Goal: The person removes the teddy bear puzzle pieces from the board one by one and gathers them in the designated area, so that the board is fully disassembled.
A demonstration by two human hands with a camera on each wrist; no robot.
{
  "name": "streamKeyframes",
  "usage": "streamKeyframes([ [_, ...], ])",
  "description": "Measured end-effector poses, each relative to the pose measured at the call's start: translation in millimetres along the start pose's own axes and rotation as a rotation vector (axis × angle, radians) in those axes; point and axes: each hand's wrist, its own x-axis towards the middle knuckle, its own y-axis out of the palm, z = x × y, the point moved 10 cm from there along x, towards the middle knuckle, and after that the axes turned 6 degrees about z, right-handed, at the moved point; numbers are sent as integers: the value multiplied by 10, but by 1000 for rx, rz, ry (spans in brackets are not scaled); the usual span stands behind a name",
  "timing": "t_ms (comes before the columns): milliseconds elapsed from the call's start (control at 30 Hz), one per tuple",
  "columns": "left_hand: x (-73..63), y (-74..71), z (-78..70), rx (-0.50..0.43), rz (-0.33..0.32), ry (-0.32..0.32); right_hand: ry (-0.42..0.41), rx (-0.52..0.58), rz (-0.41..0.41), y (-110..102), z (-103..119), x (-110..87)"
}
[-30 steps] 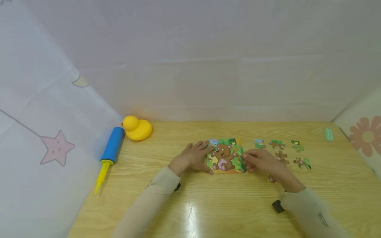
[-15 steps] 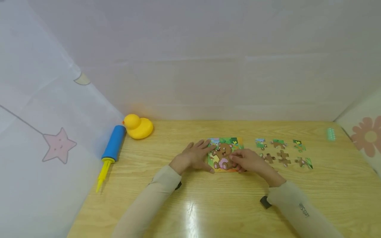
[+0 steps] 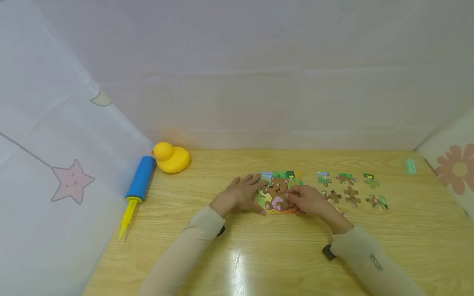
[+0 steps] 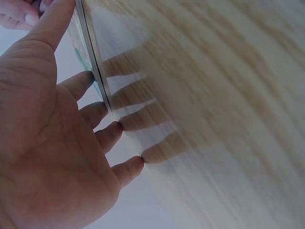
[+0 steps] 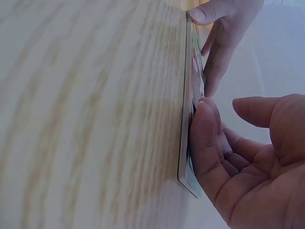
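A bear puzzle board [image 3: 278,185] lies flat on the wooden table. My left hand [image 3: 240,195] rests on its left side, fingers spread, thumb along the near edge; in the left wrist view several fingertips [image 4: 136,168] touch the tabletop. Over the board's lower right part, my right hand [image 3: 305,199] has its fingers bent down onto the picture. The right wrist view shows the right thumb [image 5: 255,110] raised apart from those bent fingers. I cannot tell whether a puzzle piece is under them. Several loose puzzle pieces [image 3: 352,196] lie right of the board, one partly hidden by the right wrist.
A yellow rubber duck [image 3: 171,158] and a blue and yellow hand pump [image 3: 141,176] are at the table's back left. A small green bumpy item [image 3: 410,166] lies at the back right. White cloth walls [image 3: 229,107] stand around the wooden table [image 3: 281,255].
My right hand has moved left from the board's right edge onto its lower right part, then stayed there. More loose pieces show where it was. The left hand stays in place.
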Motion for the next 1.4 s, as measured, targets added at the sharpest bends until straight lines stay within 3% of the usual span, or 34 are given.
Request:
streamKeyframes([
  [1000,16,31,14,16,-4,13,4,121,-64,-30,-59,-58],
  [1400,-2,16,5,16,-3,14,-26,124,-38,-11,-28,-18],
])
